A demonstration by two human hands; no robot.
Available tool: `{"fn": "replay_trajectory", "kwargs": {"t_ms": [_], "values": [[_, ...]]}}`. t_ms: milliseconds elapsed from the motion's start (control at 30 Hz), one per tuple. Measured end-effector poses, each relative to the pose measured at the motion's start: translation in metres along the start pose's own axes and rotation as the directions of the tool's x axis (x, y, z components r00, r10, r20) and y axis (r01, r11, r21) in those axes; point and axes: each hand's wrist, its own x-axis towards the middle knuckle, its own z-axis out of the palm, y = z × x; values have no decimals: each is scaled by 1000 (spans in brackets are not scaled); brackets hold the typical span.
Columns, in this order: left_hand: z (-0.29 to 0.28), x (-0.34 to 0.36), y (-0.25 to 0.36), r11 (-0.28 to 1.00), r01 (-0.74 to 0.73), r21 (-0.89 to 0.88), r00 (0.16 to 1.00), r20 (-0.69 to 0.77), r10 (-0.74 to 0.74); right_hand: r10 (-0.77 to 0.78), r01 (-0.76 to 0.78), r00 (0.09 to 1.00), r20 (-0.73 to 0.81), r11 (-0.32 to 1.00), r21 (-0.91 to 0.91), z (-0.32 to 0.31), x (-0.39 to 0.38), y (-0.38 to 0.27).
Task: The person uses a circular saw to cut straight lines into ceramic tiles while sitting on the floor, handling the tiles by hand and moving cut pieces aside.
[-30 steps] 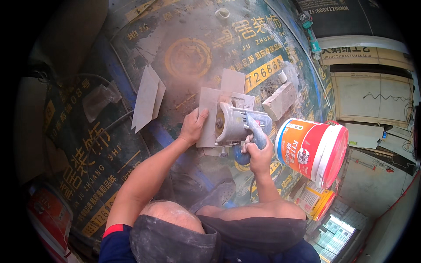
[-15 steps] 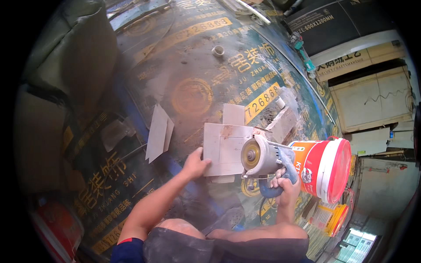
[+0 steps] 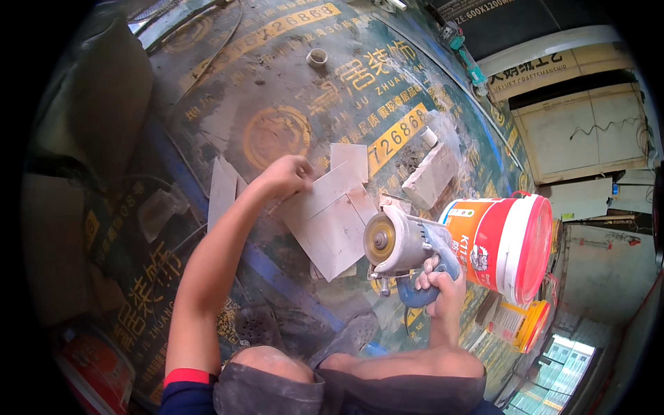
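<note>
My left hand [image 3: 289, 177] has its fingers curled at the upper left edge of a pale tile [image 3: 325, 232], which lies turned at an angle over other tile pieces. Thin straight lines run across the tile's face. In my right hand [image 3: 443, 282] is a hand-held tile cutter [image 3: 408, 242], gripped by its blue handle. Its round yellowish blade [image 3: 380, 239] faces left, beside the tile's right edge. Another tile piece [image 3: 349, 160] sticks out beyond the tile's far edge. Left of my left hand stand leaning tile offcuts [image 3: 223, 188].
A red and white bucket [image 3: 508, 245] stands right of the cutter, with a yellow-lidded tub [image 3: 529, 325] nearer. Beyond the tile are a dusty block [image 3: 432, 176], a short pipe piece [image 3: 317, 57] and a teal tool [image 3: 467, 61]. Printed green sheeting [image 3: 277, 90] covers the floor.
My left hand has moved from the tile's left side up to its far left edge. The tile has turned to a slant. The cutter stays in my right hand, slightly lower.
</note>
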Motion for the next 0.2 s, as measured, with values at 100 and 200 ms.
{"fn": "replay_trajectory", "kwargs": {"t_ms": [100,200], "values": [[35,-31,-25,982,-136,-131,780,-626,24,32,-32,999,10,999,11,-4,2,-2],[70,-68,-52,938,-153,-311,660,-738,-137,116,-124,991,60,982,145,-13,11,-2]]}}
